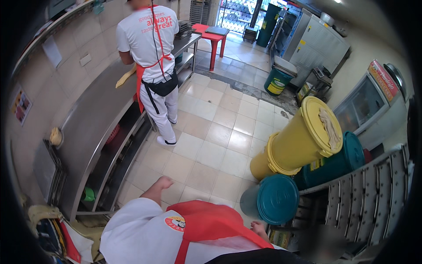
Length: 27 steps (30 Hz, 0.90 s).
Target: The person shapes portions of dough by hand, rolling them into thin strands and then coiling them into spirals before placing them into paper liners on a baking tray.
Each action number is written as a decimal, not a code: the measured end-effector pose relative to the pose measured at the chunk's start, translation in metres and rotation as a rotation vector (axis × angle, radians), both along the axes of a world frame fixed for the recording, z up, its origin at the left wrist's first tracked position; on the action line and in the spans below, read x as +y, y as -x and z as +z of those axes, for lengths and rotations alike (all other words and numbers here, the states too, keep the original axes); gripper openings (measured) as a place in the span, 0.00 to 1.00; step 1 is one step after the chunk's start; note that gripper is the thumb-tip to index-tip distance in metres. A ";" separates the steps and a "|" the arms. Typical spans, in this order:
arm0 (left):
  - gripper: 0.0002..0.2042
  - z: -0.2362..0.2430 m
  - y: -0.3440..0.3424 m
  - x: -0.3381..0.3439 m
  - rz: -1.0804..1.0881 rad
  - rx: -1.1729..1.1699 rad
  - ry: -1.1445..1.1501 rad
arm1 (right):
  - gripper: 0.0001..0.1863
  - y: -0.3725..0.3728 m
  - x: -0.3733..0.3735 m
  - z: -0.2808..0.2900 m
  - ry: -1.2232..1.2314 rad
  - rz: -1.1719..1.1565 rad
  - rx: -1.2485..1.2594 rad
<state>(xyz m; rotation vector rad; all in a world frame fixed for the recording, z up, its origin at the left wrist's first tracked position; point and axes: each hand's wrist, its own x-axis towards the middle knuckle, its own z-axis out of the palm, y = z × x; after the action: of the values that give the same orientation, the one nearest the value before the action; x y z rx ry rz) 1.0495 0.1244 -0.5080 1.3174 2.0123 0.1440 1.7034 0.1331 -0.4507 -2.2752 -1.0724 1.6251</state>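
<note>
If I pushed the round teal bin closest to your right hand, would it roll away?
Probably not: the teal bin seems to stand upright, so a gentle push might just slide it. Tipped over, its round sides could let it roll. It may feel slippery, since it looks smooth. The lid hides the inside, so I can't tell if it's heavy.

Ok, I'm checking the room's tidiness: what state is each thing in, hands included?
Left hand: nothing visibly held
Right hand: partly hidden, grip unclear
Nearest green bin: lidded
Upper yellow bin: lidded, cloth on top
Fridge: apparently shut
Dough: stretched long
Far trays: stacked
Red table: standing upright
</note>
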 end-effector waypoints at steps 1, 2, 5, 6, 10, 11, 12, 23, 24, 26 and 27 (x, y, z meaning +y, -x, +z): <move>0.22 0.009 -0.006 0.057 0.031 -0.093 -0.013 | 0.23 0.006 0.017 0.005 0.019 -0.039 0.005; 0.23 0.027 -0.021 0.115 0.072 -0.208 -0.072 | 0.23 0.007 0.028 0.004 0.043 -0.096 0.011; 0.22 0.072 -0.058 0.260 0.040 -0.331 -0.311 | 0.21 0.001 0.082 -0.048 0.113 -0.070 -0.003; 0.23 0.081 -0.067 0.295 0.028 -0.363 -0.296 | 0.21 -0.004 0.101 -0.077 0.137 -0.015 -0.034; 0.26 0.068 -0.054 0.422 -0.049 -0.327 -0.269 | 0.21 -0.015 0.246 -0.159 0.069 0.212 -0.103; 0.27 0.054 -0.037 0.439 -0.074 -0.263 -0.242 | 0.19 0.001 0.290 -0.158 0.062 0.240 -0.088; 0.26 0.044 -0.017 0.452 -0.027 -0.213 -0.131 | 0.18 0.031 0.351 -0.142 0.045 0.245 -0.026; 0.22 0.003 0.127 0.536 0.738 -0.211 0.181 | 0.22 0.248 0.946 -0.021 -0.440 0.346 0.236; 0.22 -0.003 0.130 0.544 0.746 -0.190 0.268 | 0.22 0.270 0.979 -0.003 -0.451 0.353 0.225; 0.22 -0.015 0.150 0.581 0.746 -0.152 0.414 | 0.21 0.299 1.044 0.006 -0.463 0.364 0.215; 0.23 -0.024 0.162 0.608 0.715 -0.135 0.473 | 0.20 0.307 1.068 0.002 -0.452 0.369 0.219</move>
<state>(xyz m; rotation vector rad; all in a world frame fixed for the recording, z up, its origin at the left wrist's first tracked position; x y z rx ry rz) 0.8875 0.7319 -0.5325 0.2630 2.1380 0.0711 1.3960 1.2015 -0.4484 -1.6458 -1.6680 1.5005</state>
